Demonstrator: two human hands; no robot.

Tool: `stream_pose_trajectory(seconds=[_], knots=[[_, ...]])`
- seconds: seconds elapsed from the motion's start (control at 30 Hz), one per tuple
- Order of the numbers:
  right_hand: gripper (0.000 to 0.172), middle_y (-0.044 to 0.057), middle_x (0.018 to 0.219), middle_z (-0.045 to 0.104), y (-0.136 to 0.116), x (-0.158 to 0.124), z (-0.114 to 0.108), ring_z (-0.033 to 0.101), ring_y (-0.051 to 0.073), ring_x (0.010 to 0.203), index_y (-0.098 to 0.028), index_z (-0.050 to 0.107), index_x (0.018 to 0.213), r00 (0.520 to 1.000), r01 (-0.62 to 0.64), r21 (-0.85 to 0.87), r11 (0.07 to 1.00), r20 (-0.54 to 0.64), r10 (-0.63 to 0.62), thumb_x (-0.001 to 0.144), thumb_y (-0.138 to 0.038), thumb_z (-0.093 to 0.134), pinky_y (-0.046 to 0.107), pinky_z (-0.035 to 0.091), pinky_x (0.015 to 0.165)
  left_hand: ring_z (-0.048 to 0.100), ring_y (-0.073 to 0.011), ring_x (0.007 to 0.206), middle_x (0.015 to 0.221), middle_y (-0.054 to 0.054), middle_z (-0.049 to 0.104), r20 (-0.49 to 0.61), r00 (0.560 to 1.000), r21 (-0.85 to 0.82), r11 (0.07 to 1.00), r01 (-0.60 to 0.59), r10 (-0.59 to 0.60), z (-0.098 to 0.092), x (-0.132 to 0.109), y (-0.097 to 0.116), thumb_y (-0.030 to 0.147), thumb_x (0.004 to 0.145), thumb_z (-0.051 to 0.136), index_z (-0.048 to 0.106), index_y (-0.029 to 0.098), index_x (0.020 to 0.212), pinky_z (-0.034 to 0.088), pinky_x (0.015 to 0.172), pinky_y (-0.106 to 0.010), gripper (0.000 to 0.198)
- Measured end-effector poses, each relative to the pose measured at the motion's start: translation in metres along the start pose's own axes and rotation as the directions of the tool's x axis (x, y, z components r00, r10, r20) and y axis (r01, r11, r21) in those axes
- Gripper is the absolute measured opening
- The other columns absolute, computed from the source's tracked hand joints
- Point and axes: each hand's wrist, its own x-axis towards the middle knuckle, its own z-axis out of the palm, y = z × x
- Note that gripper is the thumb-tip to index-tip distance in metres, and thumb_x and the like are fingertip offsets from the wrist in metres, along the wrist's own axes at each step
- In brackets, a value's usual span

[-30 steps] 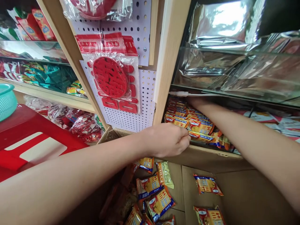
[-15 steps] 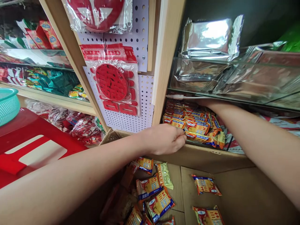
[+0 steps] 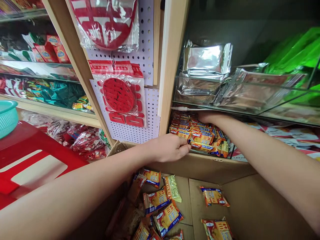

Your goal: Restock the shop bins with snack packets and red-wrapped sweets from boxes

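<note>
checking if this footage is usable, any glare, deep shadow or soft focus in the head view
Head view: glare whitens the tops of the silver packets; head view: deep shadow darkens the lower left of the cardboard box; head view: the right hand is dim, its fingers hidden; head view: small print on the snack packets is too soft to read.

I count one left hand (image 3: 171, 149), one right hand (image 3: 207, 116), one box (image 3: 210, 170), one stool (image 3: 32, 143), one basket (image 3: 7, 118) and one cable (image 3: 192, 109). In the box I see one green packet (image 3: 172, 188) and at least seven orange packets (image 3: 168, 218); the shelf packets (image 3: 202, 137) overlap too much to count.
</note>
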Motion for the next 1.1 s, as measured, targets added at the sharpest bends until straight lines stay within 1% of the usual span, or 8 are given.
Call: stream_pose_trajectory(seconds=[0.1,0.23,0.37,0.43,0.5,0.63,0.73,1.1], knots=[[0.027,0.009,0.093,0.063,-0.024,-0.045,-0.028,0.056,0.023,0.084,-0.017,0.062,0.094,0.998,0.057,-0.045,0.997,0.033,-0.056,0.076,-0.012,0.042,0.035,0.042,0.076,0.042,-0.0091,0.050,0.057,0.000,0.051,0.006,1.000,-0.016,1.000,0.027,-0.027,-0.002,0.000,0.001,0.040,0.085,0.028,0.054,0.015,0.068,0.029,0.048,-0.021,0.040],[0.025,0.011,0.085,0.060,-0.072,-0.142,-0.051,0.053,0.021,0.081,-0.013,0.061,0.083,0.911,0.345,-0.103,0.933,-0.203,-0.359,0.083,-0.018,0.036,0.037,0.039,0.076,0.045,-0.0104,0.054,0.061,-0.001,0.055,0.015,0.998,-0.018,0.998,0.059,-0.058,0.000,0.001,0.002,0.040,0.083,0.030,0.057,0.016,0.071,0.030,0.050,-0.021,0.039],[0.019,0.005,0.072,0.057,-0.121,-0.197,-0.029,0.051,0.017,0.067,-0.016,0.058,0.077,0.763,0.630,0.069,0.774,0.130,-0.633,0.082,-0.016,0.040,0.031,0.041,0.060,0.047,-0.0114,0.055,0.063,-0.002,0.057,-0.004,0.999,0.014,0.998,0.054,-0.054,0.004,0.004,0.007,0.039,0.083,0.029,0.057,0.016,0.071,0.031,0.051,-0.022,0.039],[0.015,0.007,0.080,0.059,-0.135,-0.196,-0.006,0.053,0.019,0.073,-0.013,0.059,0.087,0.737,0.572,0.155,0.806,0.334,-0.587,0.078,-0.018,0.049,0.030,0.043,0.062,0.048,-0.0120,0.056,0.063,-0.003,0.057,-0.009,0.998,0.036,0.997,0.066,-0.065,0.004,0.004,0.011,0.039,0.083,0.029,0.057,0.016,0.070,0.032,0.052,-0.022,0.039],[0.043,0.013,0.095,0.058,-0.141,-0.187,0.020,0.054,0.023,0.085,-0.007,0.054,0.105,0.703,0.459,0.211,0.863,0.508,-0.497,0.067,-0.026,0.063,0.031,0.045,0.069,0.048,-0.0123,0.057,0.063,-0.003,0.056,-0.011,0.998,0.047,0.996,0.070,-0.070,0.004,0.003,0.014,0.040,0.084,0.028,0.057,0.016,0.071,0.032,0.053,-0.022,0.039],[0.088,0.018,0.114,0.048,-0.143,-0.177,0.062,0.045,0.031,0.102,-0.005,0.036,0.127,0.688,0.358,0.258,0.897,0.577,-0.441,0.051,-0.031,0.073,0.037,0.044,0.078,0.046,-0.0117,0.055,0.060,-0.001,0.053,-0.017,0.998,0.044,0.997,0.057,-0.056,0.004,0.000,0.017,0.041,0.084,0.028,0.056,0.016,0.071,0.030,0.051,-0.022,0.040],[0.082,0.017,0.109,0.052,-0.145,-0.179,0.071,0.047,0.030,0.100,-0.005,0.044,0.120,0.723,0.276,0.207,0.939,0.598,-0.345,0.047,-0.025,0.076,0.037,0.045,0.080,0.045,-0.0112,0.054,0.059,-0.001,0.051,-0.007,0.998,0.032,0.998,0.057,-0.057,0.005,-0.001,0.014,0.042,0.084,0.029,0.055,0.016,0.070,0.030,0.051,-0.022,0.039],[0.055,0.018,0.104,0.060,-0.153,-0.178,0.064,0.057,0.027,0.095,-0.005,0.062,0.101,0.471,0.359,0.086,0.929,0.843,-0.259,0.048,-0.011,0.074,0.032,0.048,0.073,0.045,-0.0106,0.059,0.063,0.001,0.049,0.045,0.998,-0.053,0.997,0.053,-0.050,-0.003,-0.001,0.012,0.044,0.083,0.031,0.053,0.017,0.070,0.033,0.055,-0.021,0.037]])
